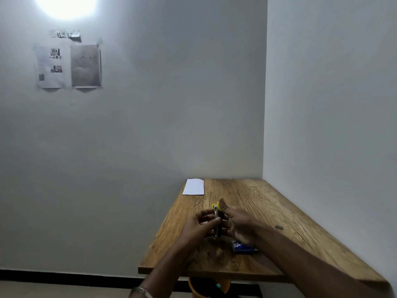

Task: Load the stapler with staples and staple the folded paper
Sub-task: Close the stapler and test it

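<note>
I held the yellow stapler upright above the wooden table, my left hand and right hand both clasping it.

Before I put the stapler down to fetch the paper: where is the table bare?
Bare wood runs between the folded paper and both hands; the far right corner of the table by the wall is clear too. It is crowded near the front: blue staple box, and a staple strip to the right.
</note>
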Demonstrator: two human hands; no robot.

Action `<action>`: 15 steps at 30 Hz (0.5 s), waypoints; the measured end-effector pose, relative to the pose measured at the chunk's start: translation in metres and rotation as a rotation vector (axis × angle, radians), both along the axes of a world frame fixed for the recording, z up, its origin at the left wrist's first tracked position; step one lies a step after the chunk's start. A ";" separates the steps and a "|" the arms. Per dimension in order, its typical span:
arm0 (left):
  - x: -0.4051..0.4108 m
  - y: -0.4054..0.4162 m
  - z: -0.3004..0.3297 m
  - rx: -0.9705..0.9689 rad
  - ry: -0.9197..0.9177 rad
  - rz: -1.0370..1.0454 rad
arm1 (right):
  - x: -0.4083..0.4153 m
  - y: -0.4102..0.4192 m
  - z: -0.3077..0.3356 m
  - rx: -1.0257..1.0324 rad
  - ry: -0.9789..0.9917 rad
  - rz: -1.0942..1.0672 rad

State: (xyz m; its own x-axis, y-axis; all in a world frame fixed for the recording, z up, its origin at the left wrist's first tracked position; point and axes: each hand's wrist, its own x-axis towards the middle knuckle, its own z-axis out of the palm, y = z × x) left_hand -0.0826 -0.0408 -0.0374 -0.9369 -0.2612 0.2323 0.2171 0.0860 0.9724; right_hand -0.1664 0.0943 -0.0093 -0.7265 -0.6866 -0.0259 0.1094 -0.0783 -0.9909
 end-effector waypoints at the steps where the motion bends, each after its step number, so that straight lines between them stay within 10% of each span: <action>1: 0.000 0.000 -0.001 -0.003 0.008 0.015 | 0.000 -0.001 -0.001 -0.011 0.003 0.001; 15: 0.002 0.009 0.001 0.140 0.019 0.266 | -0.011 0.009 0.013 -0.147 -0.047 -0.107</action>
State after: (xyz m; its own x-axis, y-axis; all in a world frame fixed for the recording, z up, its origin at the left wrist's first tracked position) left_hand -0.0809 -0.0316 -0.0364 -0.8271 -0.5279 0.1929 0.2228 0.0073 0.9748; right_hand -0.1777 0.1035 0.0039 -0.7961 -0.6043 0.0335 0.1383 -0.2356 -0.9620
